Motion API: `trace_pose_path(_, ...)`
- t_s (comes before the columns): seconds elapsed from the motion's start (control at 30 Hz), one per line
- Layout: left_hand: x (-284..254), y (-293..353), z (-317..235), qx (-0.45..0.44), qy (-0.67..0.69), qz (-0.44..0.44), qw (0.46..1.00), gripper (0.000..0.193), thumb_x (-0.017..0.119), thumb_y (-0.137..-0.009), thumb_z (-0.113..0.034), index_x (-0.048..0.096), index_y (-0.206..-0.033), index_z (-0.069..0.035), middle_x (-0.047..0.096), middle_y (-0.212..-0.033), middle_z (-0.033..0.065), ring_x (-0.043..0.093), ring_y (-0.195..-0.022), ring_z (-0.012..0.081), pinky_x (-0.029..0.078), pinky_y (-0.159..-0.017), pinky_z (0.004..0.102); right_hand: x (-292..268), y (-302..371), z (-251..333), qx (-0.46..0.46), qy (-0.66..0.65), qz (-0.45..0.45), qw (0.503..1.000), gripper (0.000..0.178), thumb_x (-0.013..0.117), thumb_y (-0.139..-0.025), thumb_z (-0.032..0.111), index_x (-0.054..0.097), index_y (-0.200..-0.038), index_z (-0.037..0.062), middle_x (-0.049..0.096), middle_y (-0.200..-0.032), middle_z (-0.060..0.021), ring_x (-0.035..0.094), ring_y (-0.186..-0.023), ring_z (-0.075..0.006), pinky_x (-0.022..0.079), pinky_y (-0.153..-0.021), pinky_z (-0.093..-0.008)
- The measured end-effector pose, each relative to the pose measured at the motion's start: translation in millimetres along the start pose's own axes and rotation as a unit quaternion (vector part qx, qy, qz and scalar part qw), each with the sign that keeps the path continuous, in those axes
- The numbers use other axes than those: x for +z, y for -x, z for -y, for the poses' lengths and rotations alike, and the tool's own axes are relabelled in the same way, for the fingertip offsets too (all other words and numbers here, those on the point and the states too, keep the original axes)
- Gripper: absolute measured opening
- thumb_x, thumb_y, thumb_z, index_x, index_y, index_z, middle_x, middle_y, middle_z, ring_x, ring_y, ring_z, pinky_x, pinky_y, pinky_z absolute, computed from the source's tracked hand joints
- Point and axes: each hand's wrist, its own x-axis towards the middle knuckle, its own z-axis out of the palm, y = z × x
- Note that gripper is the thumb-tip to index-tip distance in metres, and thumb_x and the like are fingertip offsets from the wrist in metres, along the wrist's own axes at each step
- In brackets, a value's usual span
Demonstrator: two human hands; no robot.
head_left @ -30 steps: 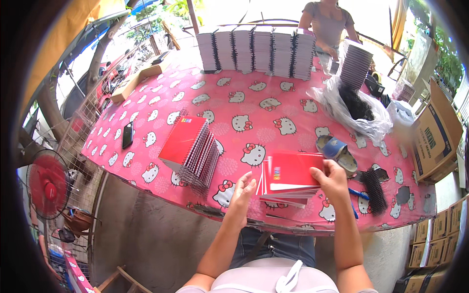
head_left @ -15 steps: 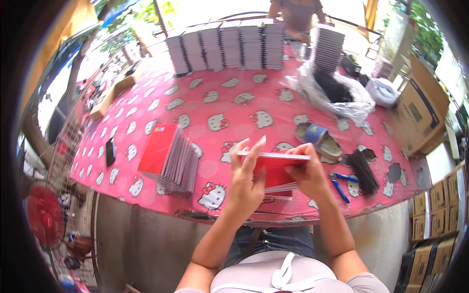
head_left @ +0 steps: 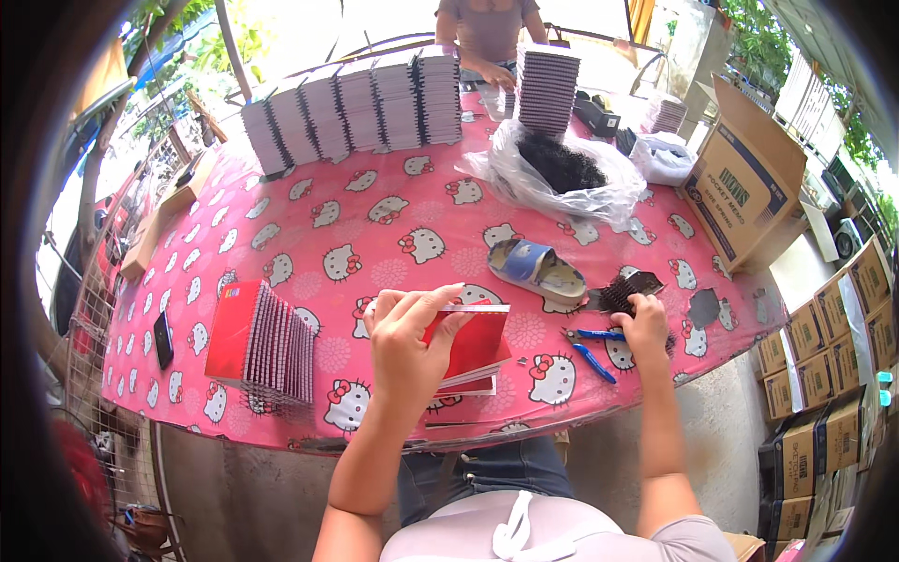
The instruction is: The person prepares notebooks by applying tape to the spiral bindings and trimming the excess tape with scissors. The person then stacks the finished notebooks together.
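Observation:
My left hand [head_left: 412, 328] grips a red notebook [head_left: 476, 339] by its upper edge, tilting it up so that a white page edge and a row of holes show along the top. Beneath it lie more red notebooks [head_left: 473, 386] on the table. Off to the right, my right hand [head_left: 646, 328] has its fingers curled into a pile of black binding coils [head_left: 623, 292]; how many coils it pinches is hidden. Beside that hand lie blue-handled pliers [head_left: 595, 363]. A stack of red coil-bound notebooks [head_left: 262, 342] stands at the left.
A blue slipper [head_left: 536, 272] lies mid-table. Behind it are a plastic bag of black coils [head_left: 562, 169] and tall notebook stacks [head_left: 361, 103]. A phone [head_left: 163, 339] lies far left; an open carton [head_left: 749, 178] stands right. Another person [head_left: 487, 37] stands across the table [head_left: 393, 248].
My right hand has left the red notebook and moved right to the black coils. My left hand still holds the notebook. The view has shifted to the right.

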Motion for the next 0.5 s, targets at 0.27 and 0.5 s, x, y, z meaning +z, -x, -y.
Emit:
trace_pose_path(0.27, -3.4, -1.0, 2.1, 0.009, -0.001, 0.000, 1.000, 0.018, 0.079, -0.074, -0.017, 0.075, -0.090, -0.011, 0.070, -0.088, 0.0013, 0.057, -0.085, 0.0192, 0.044, -0.079, 0.0332, -16.7, -14.3, 4.9, -0.107, -0.090, -0.101, 0.985, 0.018, 0.070, -0.081, 0.011, 0.071, -0.097, 0.0040, 0.063, -0.085, -0.0126, 0.063, -0.080, -0.0319, 0.050, -0.070, -0.0426)
trace_pose_path(0.5, -3.1, 7.0, -0.2, -0.012, -0.025, -0.014, 1.000, 0.019, 0.080, -0.073, -0.026, 0.075, -0.086, -0.013, 0.067, -0.083, -0.0007, 0.055, -0.084, 0.0181, 0.042, -0.078, 0.0343, -78.7, 31.4, 144.1, -0.235, -0.421, -0.023, 0.876, 0.030, 0.075, -0.075, 0.001, 0.073, -0.104, 0.0070, 0.065, -0.081, -0.0091, 0.063, -0.069, -0.0176, 0.049, -0.060, -0.0299)
